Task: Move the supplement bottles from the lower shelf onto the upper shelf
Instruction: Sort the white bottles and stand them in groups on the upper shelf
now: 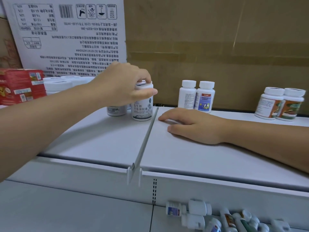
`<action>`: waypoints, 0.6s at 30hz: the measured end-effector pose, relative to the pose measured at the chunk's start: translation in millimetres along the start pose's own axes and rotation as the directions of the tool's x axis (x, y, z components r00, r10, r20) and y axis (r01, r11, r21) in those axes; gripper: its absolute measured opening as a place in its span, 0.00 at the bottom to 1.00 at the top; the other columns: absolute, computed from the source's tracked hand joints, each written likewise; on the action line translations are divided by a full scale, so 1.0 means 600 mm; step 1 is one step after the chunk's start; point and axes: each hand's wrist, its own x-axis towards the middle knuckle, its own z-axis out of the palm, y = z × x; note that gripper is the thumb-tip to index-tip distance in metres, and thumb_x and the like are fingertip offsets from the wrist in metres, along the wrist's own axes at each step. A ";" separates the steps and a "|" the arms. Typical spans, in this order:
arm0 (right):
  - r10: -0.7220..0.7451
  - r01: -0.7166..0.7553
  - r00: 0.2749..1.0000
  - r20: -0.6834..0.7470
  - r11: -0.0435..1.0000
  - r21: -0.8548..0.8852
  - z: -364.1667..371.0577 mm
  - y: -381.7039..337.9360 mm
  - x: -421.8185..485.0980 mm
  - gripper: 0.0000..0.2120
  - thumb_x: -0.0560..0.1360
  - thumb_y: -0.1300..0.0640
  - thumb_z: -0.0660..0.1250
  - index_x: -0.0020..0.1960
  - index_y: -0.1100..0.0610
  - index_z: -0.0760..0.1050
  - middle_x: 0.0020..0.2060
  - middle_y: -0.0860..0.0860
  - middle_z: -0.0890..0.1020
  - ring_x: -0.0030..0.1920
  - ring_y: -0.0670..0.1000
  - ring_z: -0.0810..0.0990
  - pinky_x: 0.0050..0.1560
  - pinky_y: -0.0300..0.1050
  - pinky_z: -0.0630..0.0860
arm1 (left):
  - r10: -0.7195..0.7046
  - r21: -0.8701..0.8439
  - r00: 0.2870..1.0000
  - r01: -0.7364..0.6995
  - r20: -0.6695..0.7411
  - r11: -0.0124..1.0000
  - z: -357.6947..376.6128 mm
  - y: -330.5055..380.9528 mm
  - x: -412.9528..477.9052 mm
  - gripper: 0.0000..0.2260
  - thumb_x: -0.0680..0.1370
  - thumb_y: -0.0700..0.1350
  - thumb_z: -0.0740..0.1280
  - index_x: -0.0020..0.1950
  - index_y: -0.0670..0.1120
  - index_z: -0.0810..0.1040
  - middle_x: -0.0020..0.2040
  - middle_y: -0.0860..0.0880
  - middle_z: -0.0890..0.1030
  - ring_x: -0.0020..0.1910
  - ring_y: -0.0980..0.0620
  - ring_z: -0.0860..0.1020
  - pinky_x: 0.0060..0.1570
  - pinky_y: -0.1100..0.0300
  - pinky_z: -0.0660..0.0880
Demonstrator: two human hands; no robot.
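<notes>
Left hand [123, 84] comes in from the left, and its fingers curl round the white cap of a supplement bottle [143, 109], holding it from the top. This bottle has a grey and white label. It stands upright on the upper shelf [100, 139], just to the left of a thin white divider [145, 141] that runs from the back of the shelf to the front. Another grey bottle [116, 111] stands just beside it on the left, partly hidden by the hand.

Right hand [194, 125] lies flat on the same shelf on the other side of the divider, palm down, fingers straight, holding nothing. Its fingertips are close to the divider. Behind it two white bottles [204, 99] stand side by side at the back of the shelf, and one shows a blue label. Far to the right two more bottles with orange and green labels [280, 104] stand together.

Down below, on the lower shelf [66, 211], a bunch of bottles [195, 213] lie on their sides in a messy pile at the right.

At the far left of the upper shelf sit a red box [20, 86] and some white lids [58, 84]. A white carton [66, 36] with upside-down print and a big brown cardboard box [217, 39] stand behind everything
</notes>
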 end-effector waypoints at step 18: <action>0.024 -0.021 0.999 0.034 0.996 -0.082 -0.009 -0.010 -0.002 0.21 0.81 0.46 0.57 0.73 0.45 0.65 0.72 0.41 0.68 0.70 0.41 0.65 0.73 0.41 0.59 | 0.042 0.132 0.997 -0.049 0.058 0.990 -0.002 -0.018 -0.022 0.31 0.75 0.68 0.53 0.69 0.50 0.72 0.64 0.48 0.78 0.63 0.44 0.73 0.61 0.47 0.68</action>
